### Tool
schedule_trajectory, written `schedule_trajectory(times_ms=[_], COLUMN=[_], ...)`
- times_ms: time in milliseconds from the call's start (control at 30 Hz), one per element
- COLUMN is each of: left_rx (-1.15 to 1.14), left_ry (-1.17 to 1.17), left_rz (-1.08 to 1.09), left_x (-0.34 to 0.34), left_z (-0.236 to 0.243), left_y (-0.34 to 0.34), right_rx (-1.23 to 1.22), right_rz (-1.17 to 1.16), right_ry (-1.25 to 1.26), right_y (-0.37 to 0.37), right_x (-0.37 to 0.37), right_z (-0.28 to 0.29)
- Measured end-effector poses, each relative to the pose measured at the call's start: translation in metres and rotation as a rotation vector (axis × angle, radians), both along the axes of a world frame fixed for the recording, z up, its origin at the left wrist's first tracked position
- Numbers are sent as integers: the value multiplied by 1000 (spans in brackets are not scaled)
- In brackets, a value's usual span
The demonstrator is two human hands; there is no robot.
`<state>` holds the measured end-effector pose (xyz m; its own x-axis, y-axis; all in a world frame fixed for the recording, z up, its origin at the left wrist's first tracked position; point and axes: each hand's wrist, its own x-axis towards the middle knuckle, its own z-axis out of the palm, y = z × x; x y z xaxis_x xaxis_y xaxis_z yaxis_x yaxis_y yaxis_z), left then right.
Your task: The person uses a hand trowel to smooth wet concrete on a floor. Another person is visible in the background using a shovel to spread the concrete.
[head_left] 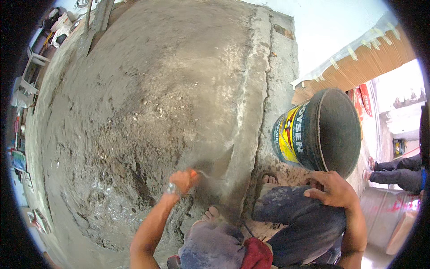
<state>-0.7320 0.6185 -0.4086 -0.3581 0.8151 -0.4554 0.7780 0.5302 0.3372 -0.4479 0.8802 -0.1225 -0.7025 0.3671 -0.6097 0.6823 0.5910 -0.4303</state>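
My left hand (181, 181), with a watch on its wrist, is closed around the orange handle of a trowel (194, 173). The trowel's blade is smeared by motion over wet grey mortar (121, 130), close to the raised cement strip along the right side. My right hand (330, 190) rests on my bent right knee with its fingers loosely apart and nothing visible in them. Just beyond it a dark bucket (298, 134) with a yellow label lies tipped on its side, its mouth turned right.
A cardboard sheet (358, 67) is taped along the wall at upper right. Another person's legs (398, 172) show at the far right. Metal bars (101, 20) stand at upper left, and a white plastic chair (33, 71) is at the left edge.
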Motion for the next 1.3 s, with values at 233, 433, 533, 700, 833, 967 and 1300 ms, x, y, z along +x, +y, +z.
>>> schedule_trajectory(times_ms=[233, 433, 533, 700, 833, 967, 1300], left_rx=[-68, -166, -174, -78, -92, -36, -24], left_ry=[-51, -23, -19, 64, 21, -3, 66], left_rz=[104, 113, 112, 63, 57, 129, 301], left_x=[-7, -6, 3, -6, -3, 8, -30], left_z=[27, 9, 29, -4, 14, -5, 23], left_y=[3, -8, 4, -11, 0, 5, 13], right_rx=[15, 38, 23, 26, 14, -43, -38], right_rz=[-37, -23, -43, -20, -21, -48, -65], right_ry=[31, 46, 21, 35, 13, 17, -11], right_y=[-2, 0, -1, -1, 1, 1, 5], right_x=[-1, 3, 0, 0, 4, -9, -3], right_z=[0, -1, 0, -2, -4, 0, 3])
